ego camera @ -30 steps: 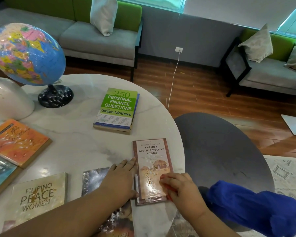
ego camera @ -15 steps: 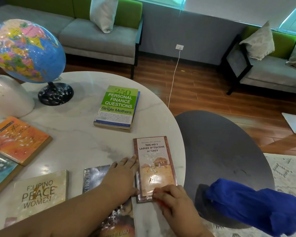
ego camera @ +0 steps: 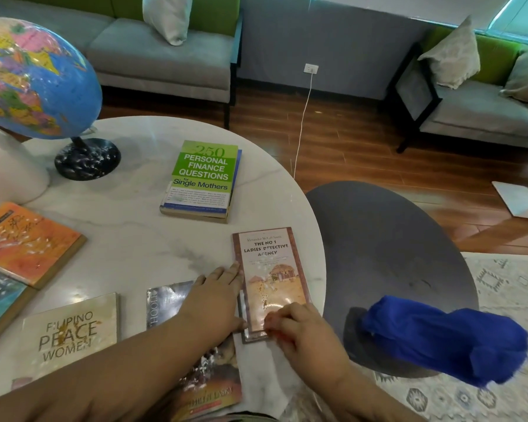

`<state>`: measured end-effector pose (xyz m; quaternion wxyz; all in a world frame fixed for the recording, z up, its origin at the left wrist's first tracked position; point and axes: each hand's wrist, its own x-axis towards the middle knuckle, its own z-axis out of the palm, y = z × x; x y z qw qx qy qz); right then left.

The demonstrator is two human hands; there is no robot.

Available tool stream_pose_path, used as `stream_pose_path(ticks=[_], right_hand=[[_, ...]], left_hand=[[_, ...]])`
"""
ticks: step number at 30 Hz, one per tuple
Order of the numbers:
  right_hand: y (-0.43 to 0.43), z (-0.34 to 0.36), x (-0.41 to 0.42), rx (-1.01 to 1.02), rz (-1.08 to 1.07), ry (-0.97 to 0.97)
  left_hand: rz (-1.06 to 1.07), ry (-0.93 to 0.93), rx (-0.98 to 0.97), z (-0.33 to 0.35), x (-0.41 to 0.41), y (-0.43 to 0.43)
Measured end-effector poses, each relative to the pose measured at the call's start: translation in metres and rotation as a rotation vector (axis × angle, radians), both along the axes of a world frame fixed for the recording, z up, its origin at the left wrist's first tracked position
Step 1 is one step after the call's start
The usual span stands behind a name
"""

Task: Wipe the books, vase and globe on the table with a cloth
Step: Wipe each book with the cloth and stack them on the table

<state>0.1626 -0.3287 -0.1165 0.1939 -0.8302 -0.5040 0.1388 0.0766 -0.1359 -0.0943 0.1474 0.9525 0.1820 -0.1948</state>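
While right hand (ego camera: 299, 333) is curling over the near end of the detective paperback (ego camera: 272, 263), a red sliver is showing under its fingers; cannot tell if it's gripping a cloth. Left hand (ego camera: 217, 293) is lying flat, fingers straight, bracing the paperback's left edge and overlapping the dark book (ego camera: 165, 300). Blue cloth (ego camera: 439, 339) is sitting well apart on the grey side table (ego camera: 378, 239). Judging progress: early, one book in hand. Specks are showing on the orange book (ego camera: 28, 242) and Peace Women book (ego camera: 70, 327); green book (ego camera: 203, 175), globe (ego camera: 34, 77), vase (ego camera: 9, 169) are standing unattended on the marble table (ego camera: 128, 233).
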Motion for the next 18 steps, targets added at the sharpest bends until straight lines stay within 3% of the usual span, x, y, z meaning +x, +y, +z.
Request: stream_pose_path(ticks=[3, 7, 11, 15, 18], right_hand=[[0.002, 0.004, 0.003, 0.013, -0.104, 0.001], [0.001, 0.005, -0.017, -0.006, 0.126, -0.010], [0.005, 0.002, -0.005, 0.011, -0.085, -0.021], [0.009, 0.009, -0.014, -0.063, 0.143, 0.036], [0.011, 0.005, -0.004, -0.062, 0.073, 0.025]], left_hand=[[0.000, -0.006, -0.002, 0.000, 0.000, 0.000], [-0.002, -0.007, 0.013, -0.001, 0.001, 0.001], [0.004, -0.008, 0.007, -0.002, 0.000, 0.000], [0.001, -0.005, 0.012, -0.002, 0.000, 0.000], [-0.002, -0.004, 0.012, -0.002, 0.000, 0.000]])
